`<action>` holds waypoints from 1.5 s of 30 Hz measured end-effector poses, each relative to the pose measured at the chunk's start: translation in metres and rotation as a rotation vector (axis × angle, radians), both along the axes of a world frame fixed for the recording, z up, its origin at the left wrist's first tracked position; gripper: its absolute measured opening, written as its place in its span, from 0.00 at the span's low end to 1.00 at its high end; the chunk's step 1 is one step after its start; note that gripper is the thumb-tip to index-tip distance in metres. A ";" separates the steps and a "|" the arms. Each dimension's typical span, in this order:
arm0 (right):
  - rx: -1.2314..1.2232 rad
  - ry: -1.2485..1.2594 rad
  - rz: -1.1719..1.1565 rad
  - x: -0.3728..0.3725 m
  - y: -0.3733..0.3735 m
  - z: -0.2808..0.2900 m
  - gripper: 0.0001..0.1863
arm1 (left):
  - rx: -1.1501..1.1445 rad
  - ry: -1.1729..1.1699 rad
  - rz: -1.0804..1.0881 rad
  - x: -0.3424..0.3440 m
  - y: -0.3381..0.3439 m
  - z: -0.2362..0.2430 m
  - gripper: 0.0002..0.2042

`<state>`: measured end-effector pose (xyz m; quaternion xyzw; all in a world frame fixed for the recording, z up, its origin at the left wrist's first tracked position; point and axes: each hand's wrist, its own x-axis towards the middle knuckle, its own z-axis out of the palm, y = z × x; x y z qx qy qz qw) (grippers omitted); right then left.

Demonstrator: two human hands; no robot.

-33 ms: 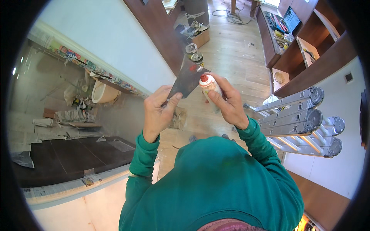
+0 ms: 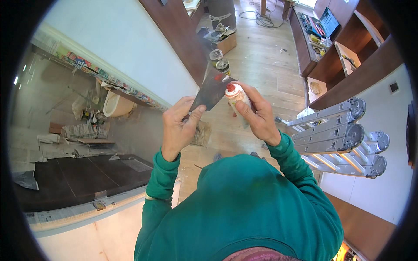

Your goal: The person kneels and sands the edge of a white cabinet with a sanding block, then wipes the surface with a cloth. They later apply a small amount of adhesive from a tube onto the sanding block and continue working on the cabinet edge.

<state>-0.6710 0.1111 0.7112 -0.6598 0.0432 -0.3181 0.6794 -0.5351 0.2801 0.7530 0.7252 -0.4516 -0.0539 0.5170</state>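
My left hand [image 2: 180, 124] pinches a thin dark rectangular plate [image 2: 211, 93] by its near left edge, thumb on top. A red dab and a white dab sit near the plate's far end. My right hand [image 2: 261, 113] is wrapped round a white squeeze bottle [image 2: 237, 98] with a red nozzle top, tilted toward the plate. The bottle's nozzle is close to the plate's right edge; whether they touch I cannot tell. My fingers hide part of the bottle's lower body.
A folded aluminium ladder [image 2: 331, 135] stands close on my right. Two open cans [image 2: 223, 65] and a cardboard box [image 2: 226, 43] are on the floor ahead. To the left is a white wall [image 2: 126, 48]; tools lie in a blue case [image 2: 330, 22] at the far right.
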 end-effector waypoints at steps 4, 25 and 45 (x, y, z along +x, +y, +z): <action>0.020 -0.011 0.013 0.004 -0.004 0.003 0.22 | -0.016 -0.118 -0.003 0.005 -0.003 0.000 0.09; 0.121 0.004 0.026 -0.001 -0.009 -0.010 0.18 | 0.023 -0.375 -0.068 0.000 -0.008 -0.003 0.07; 0.252 -0.001 0.222 -0.012 -0.009 -0.012 0.21 | 0.088 -0.740 -0.008 -0.016 -0.002 -0.007 0.09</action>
